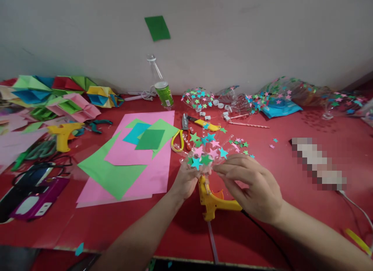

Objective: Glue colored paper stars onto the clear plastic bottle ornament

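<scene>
Where left fingers (193, 173) grip, starry plastic (206, 159), flaring forward, axis unclear

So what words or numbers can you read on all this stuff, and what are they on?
None can be read for sure.
Green label on the clear plastic bottle: printed, too small and blurred.
Light-blue packet by the wall: nothing clear enough to read.
Purple object at left: pale patches, no legible letters.
</scene>
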Demonstrator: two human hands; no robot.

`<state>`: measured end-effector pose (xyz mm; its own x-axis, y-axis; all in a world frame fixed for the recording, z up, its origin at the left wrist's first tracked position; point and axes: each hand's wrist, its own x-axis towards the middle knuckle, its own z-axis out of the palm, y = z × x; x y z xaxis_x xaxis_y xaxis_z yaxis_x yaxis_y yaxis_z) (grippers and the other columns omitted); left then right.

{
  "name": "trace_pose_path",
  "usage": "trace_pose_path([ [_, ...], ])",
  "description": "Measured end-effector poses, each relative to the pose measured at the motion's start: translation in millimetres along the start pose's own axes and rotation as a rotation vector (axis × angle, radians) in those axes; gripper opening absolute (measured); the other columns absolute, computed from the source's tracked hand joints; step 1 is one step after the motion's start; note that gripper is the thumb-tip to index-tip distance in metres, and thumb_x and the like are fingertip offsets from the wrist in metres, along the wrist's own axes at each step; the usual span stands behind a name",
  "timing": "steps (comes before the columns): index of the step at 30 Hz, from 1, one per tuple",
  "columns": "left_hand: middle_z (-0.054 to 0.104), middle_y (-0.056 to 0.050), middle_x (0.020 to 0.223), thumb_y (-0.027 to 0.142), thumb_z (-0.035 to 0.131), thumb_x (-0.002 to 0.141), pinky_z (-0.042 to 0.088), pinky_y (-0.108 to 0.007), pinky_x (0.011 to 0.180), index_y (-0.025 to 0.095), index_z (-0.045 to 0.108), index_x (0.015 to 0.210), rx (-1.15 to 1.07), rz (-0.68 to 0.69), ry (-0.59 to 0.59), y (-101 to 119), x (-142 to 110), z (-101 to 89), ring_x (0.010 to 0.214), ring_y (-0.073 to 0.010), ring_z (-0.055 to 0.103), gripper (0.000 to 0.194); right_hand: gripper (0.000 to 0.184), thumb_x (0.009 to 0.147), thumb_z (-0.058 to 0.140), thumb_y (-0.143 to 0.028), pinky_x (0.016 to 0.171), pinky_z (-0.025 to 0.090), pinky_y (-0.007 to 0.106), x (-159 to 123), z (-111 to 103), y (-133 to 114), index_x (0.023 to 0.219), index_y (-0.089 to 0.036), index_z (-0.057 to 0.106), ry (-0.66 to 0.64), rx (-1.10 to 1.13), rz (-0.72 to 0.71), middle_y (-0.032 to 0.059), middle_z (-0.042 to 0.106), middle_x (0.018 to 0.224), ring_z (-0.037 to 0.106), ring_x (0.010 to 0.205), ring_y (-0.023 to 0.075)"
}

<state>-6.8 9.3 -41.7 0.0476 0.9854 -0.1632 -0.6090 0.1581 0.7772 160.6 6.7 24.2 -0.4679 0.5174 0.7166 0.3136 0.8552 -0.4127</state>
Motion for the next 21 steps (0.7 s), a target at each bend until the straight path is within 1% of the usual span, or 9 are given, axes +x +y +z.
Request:
trace_pose_path([
  [4, 0.061, 0.002, 0.060, 0.021, 0.083, 0.048, 0.042, -0.027, 0.060, 0.017, 0.055, 0.056, -0.003, -0.007, 0.024, 1.8, -1.4, 2.2, 0.055, -0.0114, 0.055, 0.029, 0.020, 0.086, 0.054, -0.007, 0.073, 0.055, 0.032, 2.6, 1.4, -3.3, 0.102, -0.018, 0.058, 0.002, 0.016, -0.003, 0.0043, 0.071, 0.086, 0.066, 0.082, 0.0162],
  [7, 0.062, 0.002, 0.058, 0.019, 0.081, 0.048, 0.042, -0.027, 0.061, 0.017, 0.054, 0.056, 0.017, -0.027, 0.060, 4.5, -1.4, 3.3, 0.057, -0.0127, 0.057, 0.028, 0.024, 0.086, 0.054, -0.007, 0.068, 0.055, 0.030, 3.2, 2.3, -3.7, 0.108, -0.017, 0.058, 0.002, -0.023, -0.006, 0.0041, 0.070, 0.082, 0.064, 0.077, 0.0160],
  [10, 0.058, 0.004, 0.053, 0.019, 0.080, 0.050, 0.042, -0.027, 0.060, 0.017, 0.052, 0.052, 0.017, -0.005, 0.051, 5.5, -0.4, 2.5, 0.051, -0.0097, 0.051, 0.028, 0.030, 0.086, 0.054, -0.005, 0.070, 0.055, 0.030, 3.0, 3.0, -2.4, 0.114, -0.016, 0.057, 0.002, -0.018, -0.016, 0.0059, 0.070, 0.086, 0.064, 0.081, 0.0160],
  [12, 0.055, 0.005, 0.050, 0.020, 0.080, 0.052, 0.041, -0.026, 0.057, 0.017, 0.052, 0.050, 0.030, 0.006, 0.047, 5.0, 0.2, 1.0, 0.050, -0.0090, 0.048, 0.028, 0.031, 0.086, 0.055, -0.004, 0.072, 0.055, 0.031, 2.6, 3.5, -1.7, 0.115, -0.016, 0.057, 0.000, -0.010, -0.025, 0.0066, 0.070, 0.088, 0.064, 0.083, 0.0160],
  [15, 0.056, 0.004, 0.050, 0.022, 0.081, 0.053, 0.042, -0.026, 0.058, 0.017, 0.056, 0.051, 0.047, 0.009, 0.056, 3.5, 0.5, -1.7, 0.053, -0.0100, 0.050, 0.026, 0.028, 0.085, 0.056, -0.004, 0.072, 0.056, 0.032, 2.3, 4.1, -1.7, 0.111, -0.015, 0.058, 0.003, -0.005, -0.024, 0.0069, 0.070, 0.087, 0.064, 0.082, 0.0161],
  [19, 0.063, 0.002, 0.056, 0.022, 0.083, 0.049, 0.046, -0.027, 0.063, 0.017, 0.059, 0.054, 0.032, -0.002, 0.073, 2.4, 0.0, -3.8, 0.058, -0.0120, 0.056, 0.024, 0.021, 0.084, 0.057, -0.005, 0.070, 0.056, 0.033, 2.7, 4.1, -2.9, 0.103, -0.015, 0.061, -0.005, -0.008, -0.010, 0.0067, 0.070, 0.083, 0.064, 0.081, 0.0172],
  [21, 0.064, 0.002, 0.058, 0.022, 0.083, 0.049, 0.047, -0.027, 0.065, 0.016, 0.060, 0.056, 0.026, -0.017, 0.075, 2.1, 0.2, -3.7, 0.059, -0.0122, 0.058, 0.024, 0.020, 0.085, 0.056, -0.005, 0.070, 0.056, 0.033, 3.2, 3.6, -3.4, 0.101, -0.015, 0.061, -0.007, -0.013, -0.029, 0.0062, 0.070, 0.082, 0.064, 0.080, 0.0173],
])
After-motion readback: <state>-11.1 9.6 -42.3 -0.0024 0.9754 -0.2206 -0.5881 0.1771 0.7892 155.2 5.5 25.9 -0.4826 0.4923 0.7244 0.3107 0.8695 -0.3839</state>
